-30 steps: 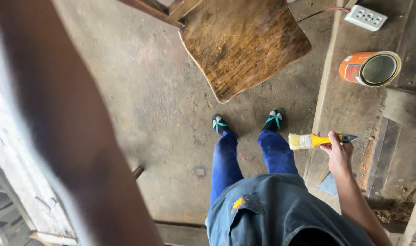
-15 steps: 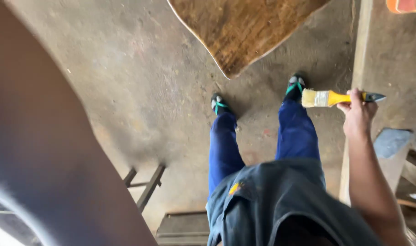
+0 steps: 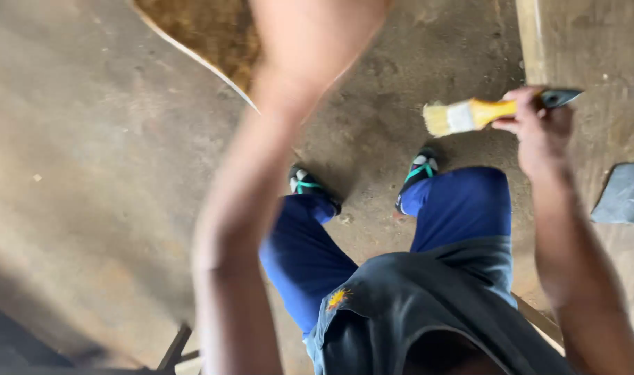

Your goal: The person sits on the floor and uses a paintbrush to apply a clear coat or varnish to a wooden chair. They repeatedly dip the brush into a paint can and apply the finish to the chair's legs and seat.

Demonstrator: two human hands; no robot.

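Gripping the paintbrush (image 3: pixel 480 113), right hand (image 3: pixel 539 132) is closed on its handle, bristles pointing left. Left hand (image 3: pixel 310 42) is blurred; grip unclear, holds nothing visible.

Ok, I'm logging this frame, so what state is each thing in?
paintbrush: held level, bristles pointing left, off the floor.
right hand: closed round the paintbrush handle.
left hand: raised, blurred, grip unclear.
wooden board: lying flat on the floor.
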